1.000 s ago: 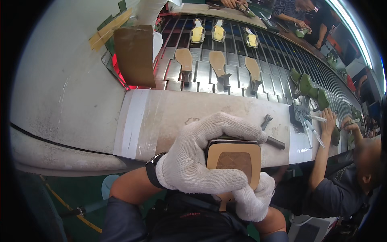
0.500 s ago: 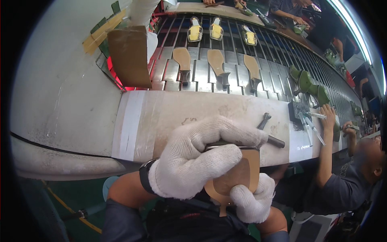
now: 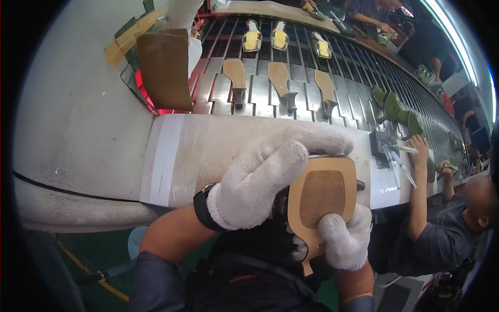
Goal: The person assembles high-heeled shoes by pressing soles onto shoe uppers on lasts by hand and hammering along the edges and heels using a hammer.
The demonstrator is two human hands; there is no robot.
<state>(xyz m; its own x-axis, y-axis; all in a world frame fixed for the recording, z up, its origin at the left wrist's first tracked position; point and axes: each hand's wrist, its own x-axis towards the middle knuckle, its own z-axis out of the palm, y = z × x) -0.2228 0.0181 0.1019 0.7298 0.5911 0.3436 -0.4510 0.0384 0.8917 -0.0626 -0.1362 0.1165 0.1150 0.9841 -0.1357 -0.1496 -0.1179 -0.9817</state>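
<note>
A tan shoe sole point(image 3: 294, 210) with a darker brown patch in its forefoot is held upright in front of me, its narrow end downward. My right hand point(image 3: 346, 240), in a white knitted glove, grips its lower right edge, with the thumb on the face and the fingers partly hidden behind. Along its top edge lie the stretched fingers of my gloved left hand point(image 3: 260, 179). The left thumb stands apart from the sole, pointing up. Part of a dark tool handle point(image 3: 360, 185) shows beside the sole on the bench.
Beyond the pale bench point(image 3: 208, 151) runs a metal slatted conveyor point(image 3: 254, 110). It carries three heeled soles point(image 3: 279, 78), shoes with yellow filling point(image 3: 252, 40) and green shoes point(image 3: 396, 110). At right sits a co-worker point(image 3: 442, 229), near a dark block point(image 3: 382, 140) with syringes point(image 3: 399, 165). A brown board point(image 3: 165, 70) stands at left.
The sole has risen and shifted right, and more of its face shows. My left thumb has come off the face, and the left fingers have straightened. My hands now hide most of the tool.
</note>
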